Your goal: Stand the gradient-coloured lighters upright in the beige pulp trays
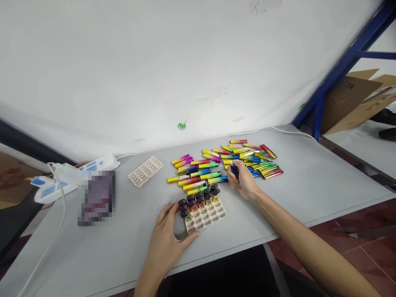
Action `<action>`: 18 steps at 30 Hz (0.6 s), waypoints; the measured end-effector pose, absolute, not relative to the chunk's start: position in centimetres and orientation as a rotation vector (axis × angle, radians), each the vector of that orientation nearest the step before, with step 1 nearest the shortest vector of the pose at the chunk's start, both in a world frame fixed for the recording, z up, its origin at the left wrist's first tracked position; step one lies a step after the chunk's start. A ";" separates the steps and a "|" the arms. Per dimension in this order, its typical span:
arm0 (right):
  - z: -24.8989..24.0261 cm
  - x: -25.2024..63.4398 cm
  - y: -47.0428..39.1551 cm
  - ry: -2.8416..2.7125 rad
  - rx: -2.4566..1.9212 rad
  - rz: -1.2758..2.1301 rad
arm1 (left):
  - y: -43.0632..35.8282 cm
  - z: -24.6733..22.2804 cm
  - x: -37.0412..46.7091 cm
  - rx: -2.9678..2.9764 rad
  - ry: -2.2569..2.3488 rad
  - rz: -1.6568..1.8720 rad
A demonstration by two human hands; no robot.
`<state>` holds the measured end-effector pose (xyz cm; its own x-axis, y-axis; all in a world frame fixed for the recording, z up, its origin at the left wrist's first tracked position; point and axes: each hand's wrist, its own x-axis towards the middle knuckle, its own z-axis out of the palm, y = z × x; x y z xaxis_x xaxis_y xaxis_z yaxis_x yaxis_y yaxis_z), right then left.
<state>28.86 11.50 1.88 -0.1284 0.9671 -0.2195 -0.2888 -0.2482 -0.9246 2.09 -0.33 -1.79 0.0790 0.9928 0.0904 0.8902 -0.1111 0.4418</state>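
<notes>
- Step in hand, it seems: gathering shiny, multicoloured metallic-wrapped lighters [201,171], lying loose at the far side of the grey table [108,255], for the cream moulded tray with oval pockets [204,222].
- Right hand [243,181]: fingers closed around a small dark-blue piece [234,169] — probably a lighter, mostly hidden.
- Left hand [168,233]: thumb and fingers apart, spread around the tray's left end.
- Black-topped upright lighters [201,201] fill the tray's far and left pockets; the next move likely calls for lining up with an unfilled nearer pocket.
</notes>
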 end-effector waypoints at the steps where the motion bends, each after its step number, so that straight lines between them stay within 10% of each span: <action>1: 1.9 28.9 11.5 -0.917 -1.095 1.586 | -0.3 -1.8 2.1 2.085 1.889 0.539; 18: 1.8 28.5 11.5 -0.898 -1.131 1.644 | -0.3 -1.8 2.2 2.092 1.891 0.544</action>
